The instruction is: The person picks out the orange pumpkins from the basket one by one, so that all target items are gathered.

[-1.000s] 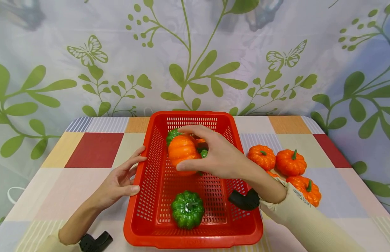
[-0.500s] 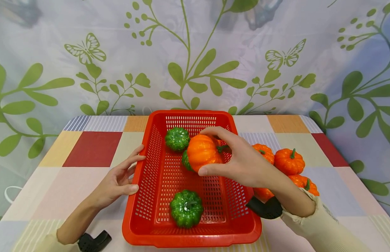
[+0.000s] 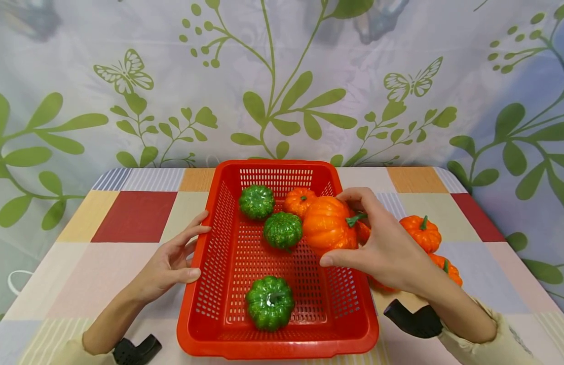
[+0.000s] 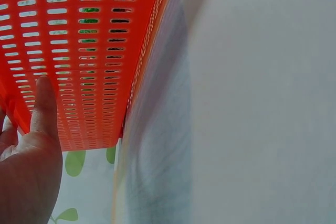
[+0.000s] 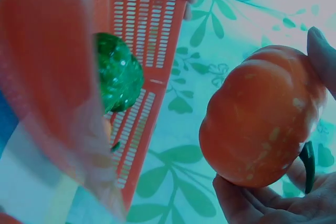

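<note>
Leafy green curtain fabric hangs behind the checked tablecloth [image 3: 136,215], and on that cloth sits your red basket [image 3: 204,314]. Your right hand [image 3: 386,248] has its thumb and fingers curled around the large orange pumpkin [image 3: 329,225], which is lifted over the basket's right wall, on its side with the green stem pointing right toward your palm. Your left hand [image 3: 170,263] lies with fingers straight against the basket's left wall, thumb on the near part of the rim. Inside the basket are a small orange pumpkin [image 3: 299,201] at the far end, two green pumpkins [image 3: 256,201] [image 3: 283,230] near it, and a third green pumpkin [image 3: 269,302] toward you. More orange pumpkins [image 3: 420,234] crowd the cloth right of the basket, partly hidden by your hand. I judge the glossy, rounded pumpkin could slip from so shallow a hold and drop onto the rim or the cluster beneath, scattering it. Your wrist could also clip the basket wall and shift the basket, since the left hand only rests against it.
</note>
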Demonstrator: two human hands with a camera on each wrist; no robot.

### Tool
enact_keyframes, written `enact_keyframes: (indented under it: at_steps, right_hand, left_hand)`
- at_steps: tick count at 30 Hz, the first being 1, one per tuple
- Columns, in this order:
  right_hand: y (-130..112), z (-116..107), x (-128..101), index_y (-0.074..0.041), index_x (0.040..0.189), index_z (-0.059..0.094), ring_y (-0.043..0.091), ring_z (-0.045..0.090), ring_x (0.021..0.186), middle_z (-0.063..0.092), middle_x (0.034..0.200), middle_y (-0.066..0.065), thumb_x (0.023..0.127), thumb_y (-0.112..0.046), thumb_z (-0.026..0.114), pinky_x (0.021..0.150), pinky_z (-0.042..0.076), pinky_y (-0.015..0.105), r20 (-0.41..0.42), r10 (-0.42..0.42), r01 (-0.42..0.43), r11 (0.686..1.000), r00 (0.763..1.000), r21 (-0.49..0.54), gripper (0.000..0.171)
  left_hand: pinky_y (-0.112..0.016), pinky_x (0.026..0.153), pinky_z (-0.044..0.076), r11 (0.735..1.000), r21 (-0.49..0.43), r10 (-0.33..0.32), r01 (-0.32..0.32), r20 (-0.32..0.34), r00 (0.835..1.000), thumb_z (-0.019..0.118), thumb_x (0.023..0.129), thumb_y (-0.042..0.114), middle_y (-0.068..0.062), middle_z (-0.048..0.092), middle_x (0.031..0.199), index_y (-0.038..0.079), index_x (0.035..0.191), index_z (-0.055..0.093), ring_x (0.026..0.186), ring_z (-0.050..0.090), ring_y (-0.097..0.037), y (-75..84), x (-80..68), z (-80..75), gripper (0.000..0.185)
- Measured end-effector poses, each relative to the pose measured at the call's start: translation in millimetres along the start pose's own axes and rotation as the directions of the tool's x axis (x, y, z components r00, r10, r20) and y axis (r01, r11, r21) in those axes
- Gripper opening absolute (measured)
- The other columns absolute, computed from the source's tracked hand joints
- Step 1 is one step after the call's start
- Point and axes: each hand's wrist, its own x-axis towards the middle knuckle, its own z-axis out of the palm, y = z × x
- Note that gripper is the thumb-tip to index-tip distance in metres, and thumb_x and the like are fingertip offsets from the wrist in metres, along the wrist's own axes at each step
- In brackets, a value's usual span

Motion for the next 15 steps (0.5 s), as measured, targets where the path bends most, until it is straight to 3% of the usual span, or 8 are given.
enact_keyframes:
  at_steps: [7, 15]
  right_hand:
    - [11.6, -6.0, -12.6, -0.028, 0.124, 0.044, 0.013, 0.054, 0.092, 0.047, 0.119, -0.008, 0.062, -0.028, 0.084, 0.07, 0.052, 0.031, -0.003, 0.012, -0.012, 0.999, 1.0, 0.047, 0.073]
    - [21.7, -12.8, -30.1, -0.029, 0.128, 0.041, 0.01, 0.047, 0.099, 0.042, 0.122, -0.009, 0.061, -0.024, 0.085, 0.074, 0.047, 0.022, -0.049, 0.005, -0.007, 0.999, 0.999, -0.034, 0.08]
  left_hand:
    - [-0.047, 0.084, 0.045, 1.0, 0.003, 0.0, 0.0, -0.004, 1.0, 0.052, 0.08, -0.012, -0.008, -0.006, 0.152, -0.007, 0.137, 0.025, 0.132, 0.023, -0.031, 0.6, -0.2, -0.2, 0.064]
    - [-0.048, 0.084, 0.045, 1.0, 0.002, -0.007, 0.007, -0.005, 1.0, 0.052, 0.08, -0.011, -0.007, -0.005, 0.152, -0.007, 0.137, 0.025, 0.131, 0.023, -0.032, 1.0, -0.4, 0.4, 0.063]
